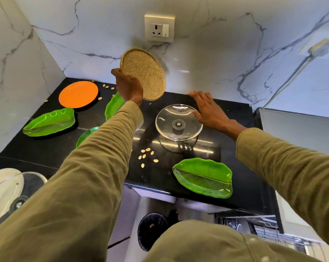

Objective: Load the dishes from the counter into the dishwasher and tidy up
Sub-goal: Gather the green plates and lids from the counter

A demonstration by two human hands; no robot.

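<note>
Black stone counter (pixel 235 118) fills frame centre, marble wall behind. Left hand (pixel 129 86), upper centre, grasps one round tan speckled plate (pixel 143 73) by lower edge, lifted off counter, tilted. Right hand (pixel 207 110), right of centre, fingers straight, touches rim of one clear glass lid (pixel 178 122) at centre. Four green leaf-shaped plates: one left (pixel 49 122), two partly hidden behind left sleeve, one lower right (pixel 203 176). One orange round plate (pixel 78 94) upper left. Scattered pale seeds (pixel 146 156) below centre. Dishwasher rack (pixel 254 224) lower right.
</note>
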